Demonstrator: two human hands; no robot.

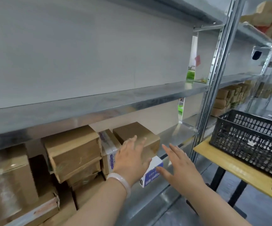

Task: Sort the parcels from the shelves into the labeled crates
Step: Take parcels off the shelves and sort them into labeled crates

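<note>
Grey metal shelving [99, 101] is standing against a pale wall [83, 46]. A yellow worktop [221, 159] on black legs is sitting by its right end, and a grey floor [265, 216] is showing beneath it.

The boxes [73, 149] are plain brown cardboard; one small box [154, 172] is white with a blue panel. The shelf [99, 103] is shiny silver-grey. The crate [249, 141] is black, patterned with a grid of holes, on a yellow surface [229, 162]. The bracelet [120, 180] is milky white.

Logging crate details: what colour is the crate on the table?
Black, a perforated plastic crate; head view.
</note>
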